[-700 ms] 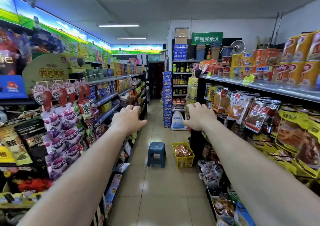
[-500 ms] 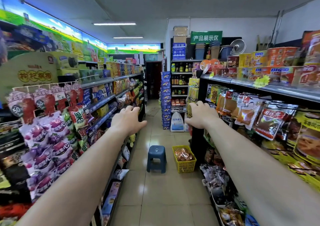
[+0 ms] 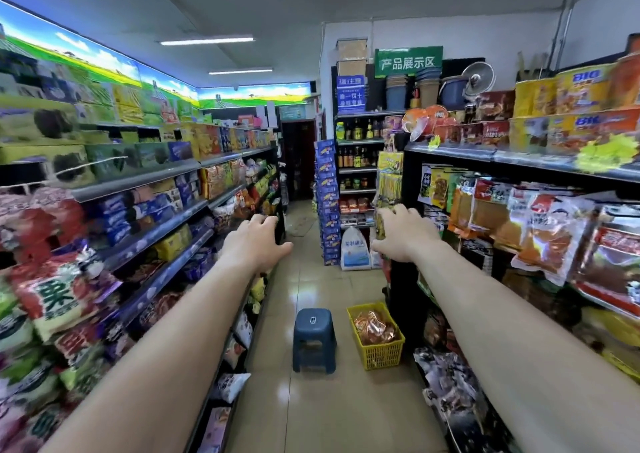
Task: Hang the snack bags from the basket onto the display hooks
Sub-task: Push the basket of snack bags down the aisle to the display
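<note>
A yellow plastic basket (image 3: 384, 352) stands on the aisle floor ahead, beside the right shelf unit, with orange-red snack bags (image 3: 374, 328) piled inside. Both my arms stretch forward at chest height. My left hand (image 3: 254, 241) hangs over the aisle with loosely curled fingers and holds nothing. My right hand (image 3: 403, 234) is empty too, fingers relaxed, in front of the right shelf's end. Snack bags on display hooks (image 3: 547, 234) hang along the right shelf, below its top board.
A blue plastic stool (image 3: 313, 340) stands on the floor just left of the basket. Stocked shelves (image 3: 166, 210) line the left side. A white sack (image 3: 353, 250) and a stack of blue boxes (image 3: 327, 203) stand at the aisle's far end.
The view has moved forward down the aisle; stool and basket look nearer and lower in frame. Both hands stay stretched out and empty.
</note>
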